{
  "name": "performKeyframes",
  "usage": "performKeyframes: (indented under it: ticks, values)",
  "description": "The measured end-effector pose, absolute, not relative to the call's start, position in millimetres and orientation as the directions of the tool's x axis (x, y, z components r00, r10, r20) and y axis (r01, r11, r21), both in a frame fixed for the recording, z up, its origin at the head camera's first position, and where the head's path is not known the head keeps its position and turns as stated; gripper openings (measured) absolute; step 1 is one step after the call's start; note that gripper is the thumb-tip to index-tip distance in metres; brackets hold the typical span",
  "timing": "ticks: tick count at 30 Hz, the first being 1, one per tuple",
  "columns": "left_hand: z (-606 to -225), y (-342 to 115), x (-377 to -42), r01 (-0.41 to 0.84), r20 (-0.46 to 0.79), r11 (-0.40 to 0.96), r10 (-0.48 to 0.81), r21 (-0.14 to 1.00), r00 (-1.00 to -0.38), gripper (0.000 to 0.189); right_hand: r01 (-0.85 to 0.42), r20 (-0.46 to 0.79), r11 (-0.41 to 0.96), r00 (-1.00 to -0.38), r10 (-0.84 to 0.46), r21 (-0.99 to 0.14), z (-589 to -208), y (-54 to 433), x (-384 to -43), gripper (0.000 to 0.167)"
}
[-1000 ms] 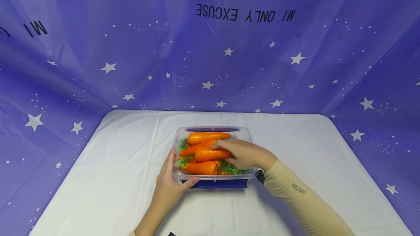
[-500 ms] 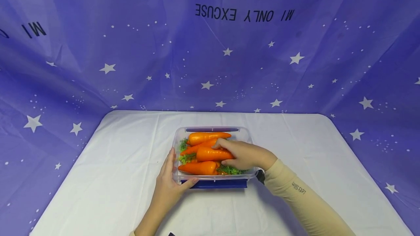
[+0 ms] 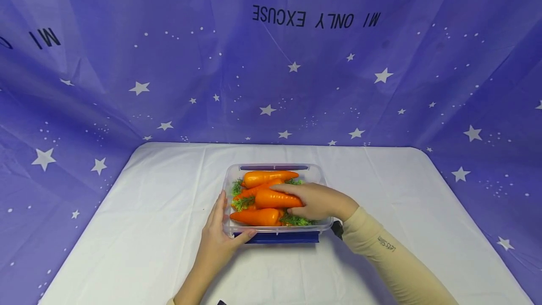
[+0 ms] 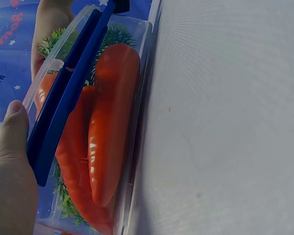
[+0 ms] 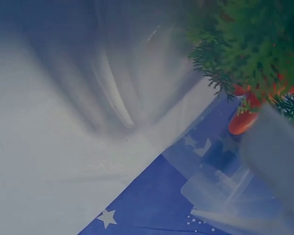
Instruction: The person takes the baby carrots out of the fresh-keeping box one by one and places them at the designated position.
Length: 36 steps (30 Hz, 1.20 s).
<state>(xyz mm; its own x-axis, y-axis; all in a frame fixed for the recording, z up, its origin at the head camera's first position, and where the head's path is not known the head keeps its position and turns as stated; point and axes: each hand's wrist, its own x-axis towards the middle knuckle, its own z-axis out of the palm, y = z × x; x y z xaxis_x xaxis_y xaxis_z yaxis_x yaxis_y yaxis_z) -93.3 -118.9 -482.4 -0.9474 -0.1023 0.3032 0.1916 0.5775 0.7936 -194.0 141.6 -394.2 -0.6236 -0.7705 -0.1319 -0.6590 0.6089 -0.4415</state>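
Observation:
In the head view, a clear plastic food container [image 3: 327,222] with a blue front clip [image 3: 277,237] holds several orange carrots with green leafy tops. My left hand [image 3: 218,234] grips its near left corner, thumb over the front rim and fingers along the left wall. My right hand [image 3: 319,200] reaches in from the right and holds the topmost carrot [image 3: 275,198], fingers over its far side and thumb on its near side. Another carrot [image 3: 256,217] lies nearest the front, and one more [image 3: 268,178] along the back. The left wrist view shows carrots [image 4: 115,122] through the container wall.
The container stands on a white-covered table [image 3: 148,229]. A purple curtain [image 3: 211,84] with white stars and lettering rises behind and on both sides. Leafy tops [image 5: 255,44] fill the upper right of the right wrist view.
My right hand and the topmost carrot have shifted slightly to the right, and the right fingers now stretch farther over it. My left hand and the container stay in place.

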Motion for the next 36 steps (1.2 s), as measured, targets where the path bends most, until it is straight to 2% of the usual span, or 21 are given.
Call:
performKeyframes:
  ticks: [16, 36]
  values:
    - [-486.5, -119.8, -93.6, 0.203, 0.304, 0.57, -0.086, 0.796, -0.949, 0.118, -0.672, -0.064, 0.613, -0.651, -0.757, -0.416, -399.9, 149.4, -194.5, 0.062]
    - [-487.1, -120.8, -96.6, 0.219, 0.325, 0.576, -0.086, 0.788, -0.942, 0.118, -0.629, 0.093, 0.634, -0.739, -0.667, -0.449, -392.0, 158.7, -200.0, 0.063]
